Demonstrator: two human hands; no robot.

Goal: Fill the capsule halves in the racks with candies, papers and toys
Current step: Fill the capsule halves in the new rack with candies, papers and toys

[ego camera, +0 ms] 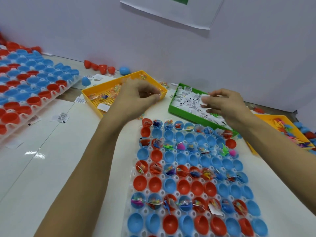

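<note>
- A pale table (51,151) runs up against a plain white wall, with a sheet of paper (172,11) hanging on it above the trays.
- The near rack (154,201) lies straight ahead; alternate rows of its red and blue capsule halves already hold candy, paper and toys, the rows between sit bare.
- A second rack (25,93) lies far left, well apart.
- The left hand (136,98) curls over the yellow tray (89,93), fingertips pinching what looks like a small clear candy packet (158,94); blur hides the detail.
- The right hand (225,105) pinches a paper slip (205,98) over the green tray (172,106).
- A further yellow tray (266,117) at right holds toys.
- Judged: slips are featherlight and floppy, best nipped at an edge; packets are light, crinkly and slick, so pinch the seam.
</note>
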